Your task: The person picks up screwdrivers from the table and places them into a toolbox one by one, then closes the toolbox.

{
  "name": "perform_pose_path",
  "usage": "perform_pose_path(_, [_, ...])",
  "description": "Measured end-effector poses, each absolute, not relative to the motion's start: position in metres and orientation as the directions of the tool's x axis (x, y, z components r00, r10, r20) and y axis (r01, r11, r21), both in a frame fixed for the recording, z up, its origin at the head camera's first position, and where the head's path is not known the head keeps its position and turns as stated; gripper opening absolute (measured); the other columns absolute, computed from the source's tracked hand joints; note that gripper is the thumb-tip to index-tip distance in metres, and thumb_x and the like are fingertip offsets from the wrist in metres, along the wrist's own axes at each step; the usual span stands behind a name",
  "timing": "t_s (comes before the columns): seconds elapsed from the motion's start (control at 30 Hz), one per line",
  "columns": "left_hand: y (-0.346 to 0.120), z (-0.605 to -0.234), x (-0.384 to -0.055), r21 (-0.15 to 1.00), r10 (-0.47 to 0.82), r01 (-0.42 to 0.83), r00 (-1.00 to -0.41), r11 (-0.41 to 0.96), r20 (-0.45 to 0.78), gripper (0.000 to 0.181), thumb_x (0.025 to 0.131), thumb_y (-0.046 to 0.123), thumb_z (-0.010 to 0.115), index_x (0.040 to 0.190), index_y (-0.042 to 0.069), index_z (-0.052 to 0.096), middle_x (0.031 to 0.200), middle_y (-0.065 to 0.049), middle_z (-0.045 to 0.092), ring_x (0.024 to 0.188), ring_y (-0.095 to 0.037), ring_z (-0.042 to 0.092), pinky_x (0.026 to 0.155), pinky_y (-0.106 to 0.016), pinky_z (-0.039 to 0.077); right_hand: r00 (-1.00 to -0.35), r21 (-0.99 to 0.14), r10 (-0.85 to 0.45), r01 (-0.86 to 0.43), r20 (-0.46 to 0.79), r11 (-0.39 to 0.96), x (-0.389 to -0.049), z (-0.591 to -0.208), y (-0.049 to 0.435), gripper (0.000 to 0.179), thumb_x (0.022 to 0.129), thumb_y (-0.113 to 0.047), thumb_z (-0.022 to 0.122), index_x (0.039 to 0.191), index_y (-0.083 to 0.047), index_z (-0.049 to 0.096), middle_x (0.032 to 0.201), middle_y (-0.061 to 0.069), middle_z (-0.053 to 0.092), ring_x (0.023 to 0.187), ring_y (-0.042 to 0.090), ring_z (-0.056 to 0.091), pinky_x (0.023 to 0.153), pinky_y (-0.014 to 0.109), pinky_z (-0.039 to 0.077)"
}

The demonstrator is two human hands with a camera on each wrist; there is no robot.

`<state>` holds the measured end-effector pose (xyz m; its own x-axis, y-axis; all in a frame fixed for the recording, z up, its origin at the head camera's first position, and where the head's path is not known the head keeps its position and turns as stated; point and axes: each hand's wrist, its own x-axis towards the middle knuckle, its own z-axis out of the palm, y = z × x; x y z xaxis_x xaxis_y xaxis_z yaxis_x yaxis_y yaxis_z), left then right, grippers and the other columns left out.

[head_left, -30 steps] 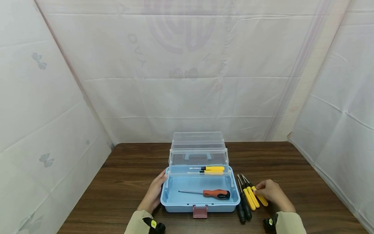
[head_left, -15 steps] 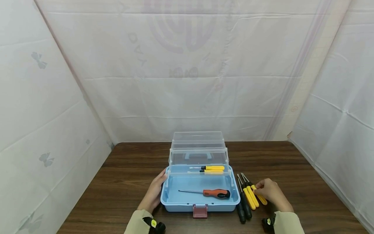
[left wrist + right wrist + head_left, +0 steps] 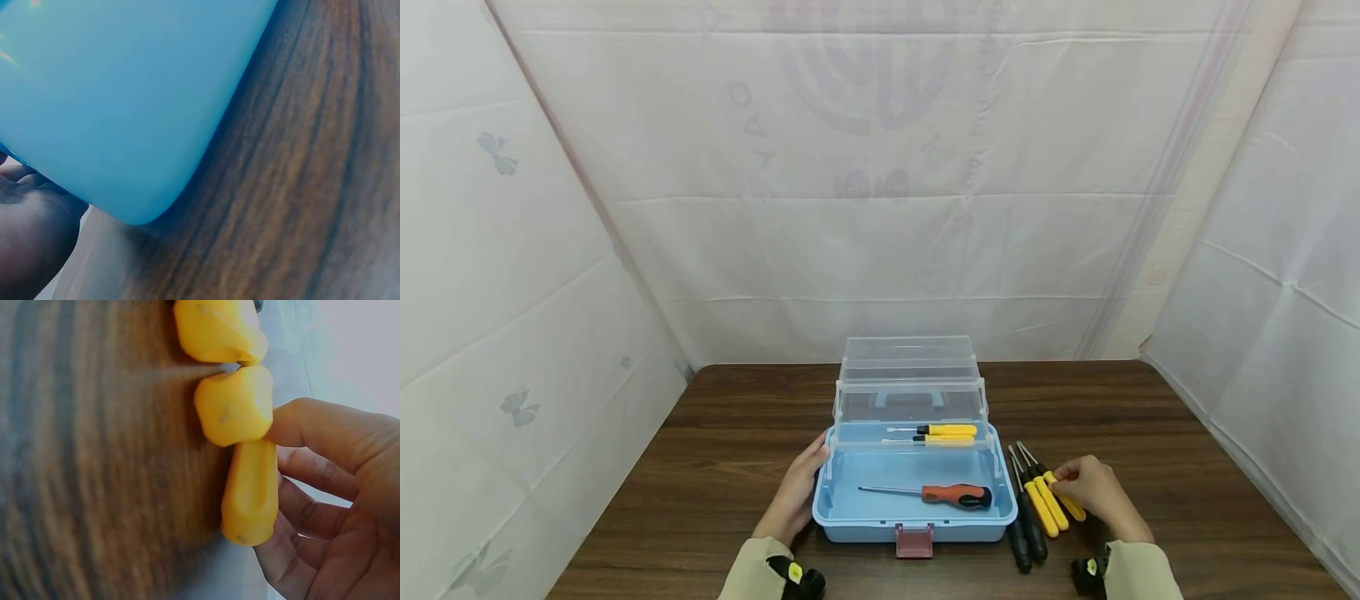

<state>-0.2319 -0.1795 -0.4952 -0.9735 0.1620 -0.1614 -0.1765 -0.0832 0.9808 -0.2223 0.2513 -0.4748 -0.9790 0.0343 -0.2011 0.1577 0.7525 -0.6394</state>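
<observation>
My left hand [image 3: 797, 489] holds the left rim of a light blue toolbox [image 3: 857, 534], its thumb at the edge. In the left wrist view, the box's wall [image 3: 144, 112] hides most of that hand [image 3: 37, 231]. At the right, my right hand [image 3: 1097, 492] pinches the handle of the outermost yellow-handled screwdriver [image 3: 1076, 509], which lies slanted on the table. The right wrist view shows thumb and fingers at this yellow handle [image 3: 250, 494], close against another yellow handle [image 3: 234, 409]. An orange-and-black screwdriver [image 3: 951, 496] lies inside the box.
Two more yellow-handled screwdrivers [image 3: 1042, 509] and two black-handled ones [image 3: 1035, 533] lie along the box's right side. The clear lid [image 3: 910, 354] stands raised behind. Its clear tray [image 3: 857, 433] carries small yellow screwdrivers [image 3: 951, 431]. A reddish latch [image 3: 913, 543] hangs in front.
My right hand has shifted very slightly up and left, still at the outermost yellow-handled screwdriver. The left hand and the toolbox stay where they were.
</observation>
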Motion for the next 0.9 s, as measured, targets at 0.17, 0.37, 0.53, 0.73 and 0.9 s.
perform_pose_path(0.17, [-0.179,-0.495,-0.232,0.980,0.161,-0.175,-0.974,-0.097,-0.158,0.054,0.105,0.028,0.034,0.154,0.011,0.019,0.161,-0.017,0.013,0.147,-0.039,0.011,0.117,-0.056,0.016,-0.980,-0.653,0.031,0.156,-0.199,0.741,-0.223,-0.474,0.253,0.021,0.085,-0.010,0.069,0.098,0.007,0.070,0.088,0.011,0.071,0.070,0.014,0.062,0.060,0.034,0.055])
perform_pose_path(0.37, [-0.179,-0.495,-0.232,0.981,0.158,-0.172,-0.975,-0.085,-0.157,0.054,0.105,0.028,0.034,0.154,0.011,0.019,0.161,-0.017,0.014,0.147,-0.039,0.011,0.116,-0.057,0.016,-0.983,-0.651,0.036,0.147,-0.181,0.745,-0.223,-0.473,0.255,0.022,0.084,-0.009,0.070,0.098,0.007,0.070,0.088,0.010,0.071,0.072,0.015,0.063,0.061,0.034,0.055])
perform_pose_path(0.53, [-0.179,-0.494,-0.231,0.980,0.160,-0.176,-0.974,-0.090,-0.160,0.055,0.104,0.028,0.034,0.154,0.011,0.019,0.161,-0.017,0.013,0.147,-0.039,0.011,0.117,-0.057,0.016,-0.984,-0.646,0.034,0.139,-0.173,0.750,-0.224,-0.471,0.256,0.022,0.084,-0.010,0.070,0.098,0.006,0.071,0.087,0.010,0.071,0.071,0.014,0.062,0.061,0.034,0.055])
perform_pose_path(0.73, [-0.180,-0.494,-0.232,0.980,0.162,-0.178,-0.973,-0.086,-0.163,0.055,0.105,0.030,0.034,0.154,0.011,0.018,0.161,-0.017,0.013,0.147,-0.039,0.011,0.116,-0.057,0.017,-0.986,-0.644,0.030,0.129,-0.163,0.754,-0.224,-0.467,0.257,0.021,0.084,-0.010,0.070,0.098,0.006,0.071,0.087,0.011,0.071,0.071,0.014,0.060,0.060,0.032,0.054])
perform_pose_path(0.9, [-0.180,-0.495,-0.232,0.981,0.158,-0.175,-0.975,-0.090,-0.159,0.055,0.104,0.029,0.034,0.154,0.011,0.019,0.160,-0.017,0.014,0.147,-0.038,0.012,0.117,-0.056,0.017,-0.988,-0.648,0.012,0.108,-0.152,0.754,-0.223,-0.460,0.257,0.023,0.084,-0.010,0.069,0.101,0.006,0.071,0.088,0.009,0.071,0.073,0.014,0.062,0.062,0.033,0.055])
